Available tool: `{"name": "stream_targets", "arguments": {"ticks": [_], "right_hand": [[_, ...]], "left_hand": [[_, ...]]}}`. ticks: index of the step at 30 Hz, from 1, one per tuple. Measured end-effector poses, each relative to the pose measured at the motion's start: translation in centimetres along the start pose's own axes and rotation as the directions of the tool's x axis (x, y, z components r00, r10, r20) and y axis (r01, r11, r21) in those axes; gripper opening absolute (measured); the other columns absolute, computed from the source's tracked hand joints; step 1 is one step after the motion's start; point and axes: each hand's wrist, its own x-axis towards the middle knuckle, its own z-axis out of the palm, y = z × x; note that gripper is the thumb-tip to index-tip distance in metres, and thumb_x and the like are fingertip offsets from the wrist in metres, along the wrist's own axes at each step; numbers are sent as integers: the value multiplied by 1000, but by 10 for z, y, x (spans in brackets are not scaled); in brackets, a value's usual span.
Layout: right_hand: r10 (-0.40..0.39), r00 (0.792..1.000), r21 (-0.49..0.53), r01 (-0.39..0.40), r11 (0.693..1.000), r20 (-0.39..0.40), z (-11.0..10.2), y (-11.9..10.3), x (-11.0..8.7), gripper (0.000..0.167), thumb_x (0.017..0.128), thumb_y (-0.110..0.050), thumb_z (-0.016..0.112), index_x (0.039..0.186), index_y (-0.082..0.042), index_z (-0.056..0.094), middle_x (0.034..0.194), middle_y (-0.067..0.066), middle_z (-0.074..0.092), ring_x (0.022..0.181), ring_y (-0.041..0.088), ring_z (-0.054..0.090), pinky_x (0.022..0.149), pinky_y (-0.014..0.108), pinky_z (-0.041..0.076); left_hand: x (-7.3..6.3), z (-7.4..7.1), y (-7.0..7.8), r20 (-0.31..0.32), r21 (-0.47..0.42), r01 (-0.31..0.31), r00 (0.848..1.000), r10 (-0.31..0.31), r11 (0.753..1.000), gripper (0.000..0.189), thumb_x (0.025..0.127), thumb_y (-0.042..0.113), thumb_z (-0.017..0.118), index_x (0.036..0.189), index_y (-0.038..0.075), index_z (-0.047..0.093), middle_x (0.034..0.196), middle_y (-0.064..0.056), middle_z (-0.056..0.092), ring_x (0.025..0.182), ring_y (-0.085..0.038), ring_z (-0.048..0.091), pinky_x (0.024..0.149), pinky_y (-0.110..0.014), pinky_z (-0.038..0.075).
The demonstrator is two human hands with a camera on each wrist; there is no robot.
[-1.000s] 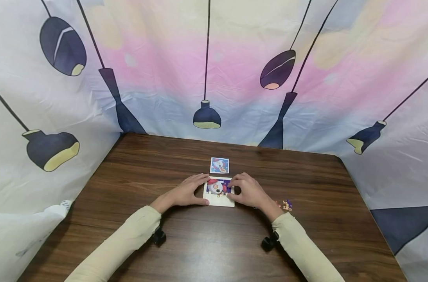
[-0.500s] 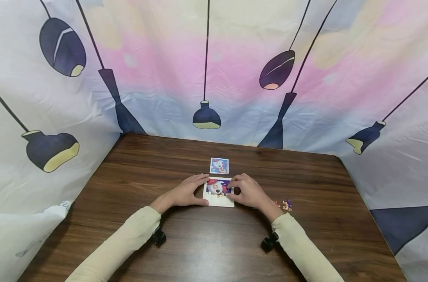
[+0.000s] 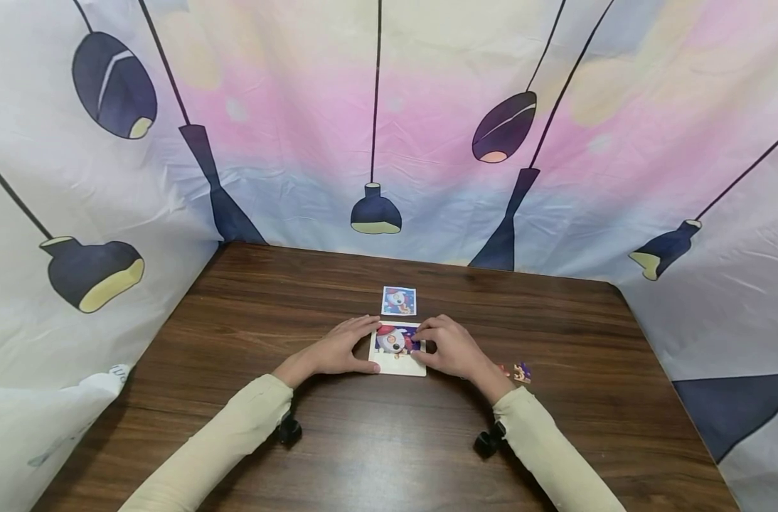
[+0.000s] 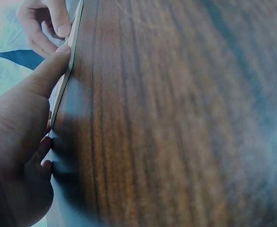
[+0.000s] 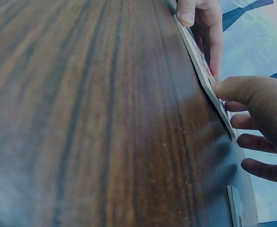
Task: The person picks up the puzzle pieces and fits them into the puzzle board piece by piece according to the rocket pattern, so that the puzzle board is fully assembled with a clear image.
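Observation:
A puzzle board (image 3: 398,366) with a pale frame lies in the middle of the table. Its upper part shows a white character with a red hat on purple; the lower strip is bare. My left hand (image 3: 334,348) holds the board's left side, thumb at the near corner and fingers at the far one. Over the board's right side, the thumb and index finger of my right hand (image 3: 451,347) pinch a puzzle piece, mostly covered by the fingers. In the right wrist view, the right thumb (image 5: 233,89) touches the board's top.
Just beyond the board lies a square picture card (image 3: 399,301) with a similar character. Loose puzzle pieces (image 3: 522,372) lie to the right, beside the right wrist. A printed curtain (image 3: 299,142) hangs behind the brown wooden table (image 3: 389,441).

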Motion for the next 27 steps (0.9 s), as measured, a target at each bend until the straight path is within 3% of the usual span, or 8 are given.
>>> {"name": "stream_targets", "arguments": {"ticks": [8,19,27], "right_hand": [[26,999,25,-27,999,22,1,-2,3,33,92,-42,76,117,-20,79,121,2,70,115,22,61,98,45,54],[-9,1000,26,8,1000,19,7,-2,6,23,92,-34,77,111,-20,81,121,2,70,113,21,60,97,43,53],[60,998,74,-60,995,0,-2,5,-1,26,94,-38,75,111,-18,80,121,2,70,116,22,60,98,46,53]], "left_hand": [[0,-1,1,0,-11,4,1000,-4,1000,95,89,57,74,160,8,34,168,-11,26,155,-35,19,125,-58,14],[0,0,1,-2,-5,0,1000,0,1000,95,89,57,74,160,8,34,168,-11,27,156,-35,19,125,-58,14],[1,-1,1,1,-6,3,1000,-3,1000,95,89,57,74,160,8,34,168,-11,27,155,-35,20,125,-57,14]]}}
